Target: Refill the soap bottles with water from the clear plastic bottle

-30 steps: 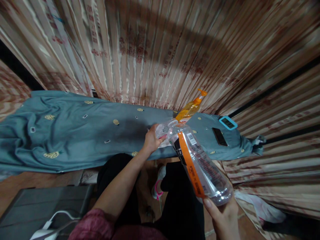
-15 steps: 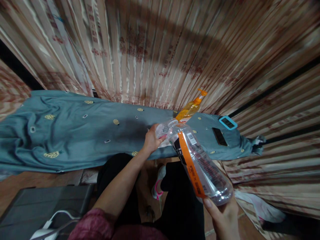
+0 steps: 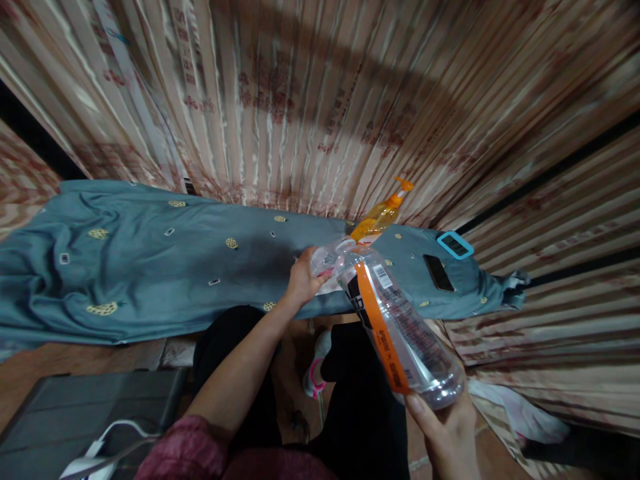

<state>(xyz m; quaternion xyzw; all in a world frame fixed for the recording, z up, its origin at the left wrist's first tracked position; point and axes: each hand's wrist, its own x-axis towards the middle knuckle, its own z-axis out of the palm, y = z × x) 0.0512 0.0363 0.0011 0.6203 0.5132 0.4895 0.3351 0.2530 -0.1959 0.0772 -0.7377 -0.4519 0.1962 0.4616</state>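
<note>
My right hand (image 3: 445,433) grips the base of a large clear plastic bottle (image 3: 400,327) with an orange and black label. The bottle is tilted, its neck pointing away from me toward a small clear container (image 3: 327,257). My left hand (image 3: 303,280) holds that small container at the near edge of a table draped in a teal cloth (image 3: 150,267). The bottle's mouth meets the container's top; the contact spot is hard to make out.
An orange pump bottle (image 3: 383,213) stands at the back of the table. A dark phone (image 3: 439,272) and a teal-cased device (image 3: 456,245) lie at the right end. Striped curtains (image 3: 320,100) hang behind. A dark box with a white cable (image 3: 100,427) sits at lower left.
</note>
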